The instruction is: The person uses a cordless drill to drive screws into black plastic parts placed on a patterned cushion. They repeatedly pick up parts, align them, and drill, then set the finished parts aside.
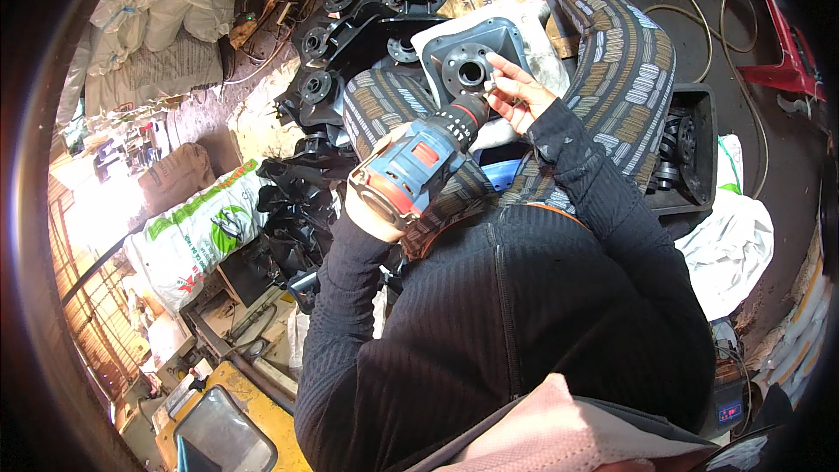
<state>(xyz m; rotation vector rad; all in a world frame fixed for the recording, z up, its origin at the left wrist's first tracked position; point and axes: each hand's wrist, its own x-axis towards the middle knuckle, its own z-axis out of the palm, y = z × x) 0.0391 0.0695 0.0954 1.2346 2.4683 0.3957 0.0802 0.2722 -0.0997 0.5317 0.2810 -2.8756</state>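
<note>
Fingers of your right hand (524,100) bend together over the square flanged part (450,51); whether they pinch a small item is unclear. Your left hand (365,217) grasps the blue drill (411,166), chuck toward that part. Left of it lie dark hubbed parts (319,86); right, a black bin (708,157).

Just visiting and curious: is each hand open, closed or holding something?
Left hand: closed around a power drill.
Right hand: partly curled at a flanged hub; whether gripping anything cannot be told.
</note>
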